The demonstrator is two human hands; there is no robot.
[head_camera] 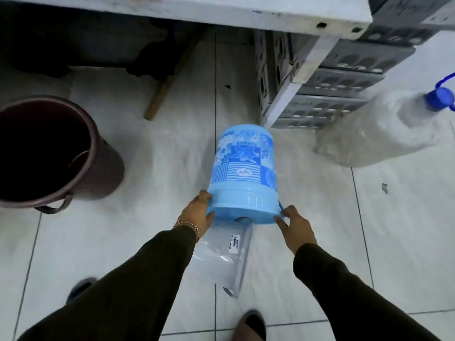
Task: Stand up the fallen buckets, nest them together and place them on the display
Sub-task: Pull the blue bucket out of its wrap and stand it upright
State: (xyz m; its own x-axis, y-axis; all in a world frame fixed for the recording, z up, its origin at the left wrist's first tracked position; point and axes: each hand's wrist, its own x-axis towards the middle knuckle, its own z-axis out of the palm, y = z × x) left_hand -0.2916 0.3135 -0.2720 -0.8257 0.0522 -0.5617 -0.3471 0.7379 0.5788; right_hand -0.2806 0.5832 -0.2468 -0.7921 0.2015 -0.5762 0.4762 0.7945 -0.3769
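A light blue bucket (243, 173) with a flower print is tipped over above the tiled floor, its base pointing away from me and its rim toward me. My left hand (198, 212) grips the rim on its left side. My right hand (294, 228) holds the rim on the right, next to the blue handle. A clear plastic wrapper with a price label (227, 257) hangs from the bucket's mouth down between my arms. A dark maroon bucket (49, 153) stands upright at the left, its handle hanging at the front.
A white display shelf (221, 11) runs across the top, with a white leg (298, 80) at the right. Grey perforated crates (344, 82) are stacked behind the leg. A plastic-wrapped item with a blue cap (394, 129) lies at the right. A wooden stick (162, 92) leans under the shelf.
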